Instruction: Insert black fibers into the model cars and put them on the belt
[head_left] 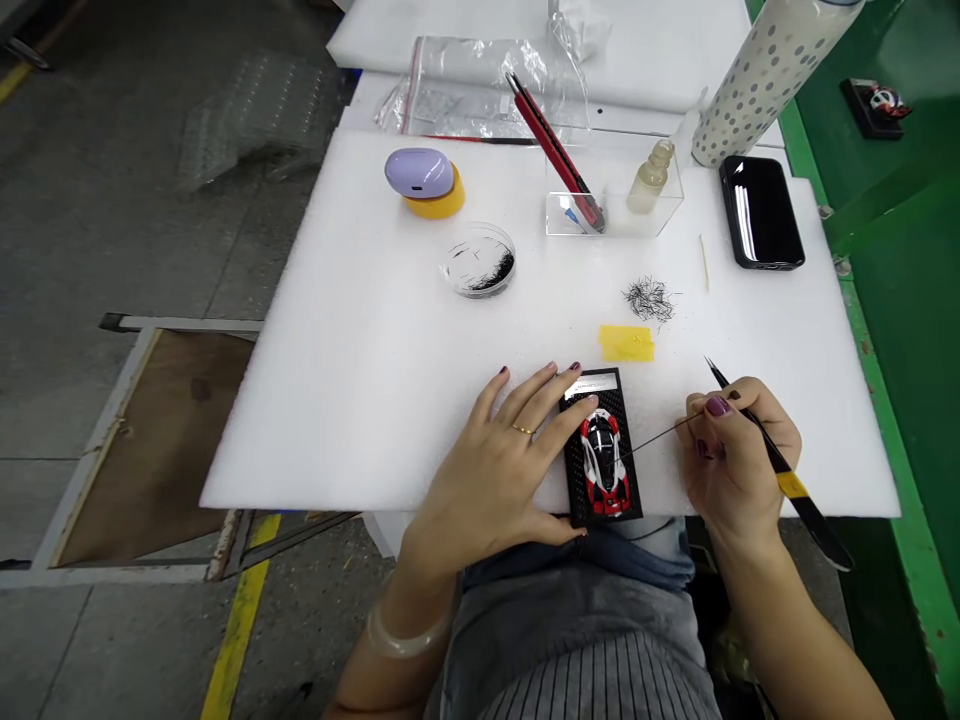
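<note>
A red, white and black model car [602,462] stands on a black rectangular base [573,478] at the table's front edge. My left hand [499,465] grips the base, its fingers stretched over the top left and the thumb at the lower left edge. In my right hand [739,455], thumb and index finger pinch a thin dark needle-like rod [660,436], which slants down to the car's right side. Black tweezers [772,450] with a yellow band are tucked in the same hand, tips pointing up and left. Whether the rod touches the car, I cannot tell.
Beyond the hands lie yellow tape [627,344], a heap of short black fibres [649,300] and a round clear dish [480,262]. Farther back are a clear box [611,215] with a red knife and small bottle, a phone [762,212], a purple case [418,173] and a dotted tumbler [769,80].
</note>
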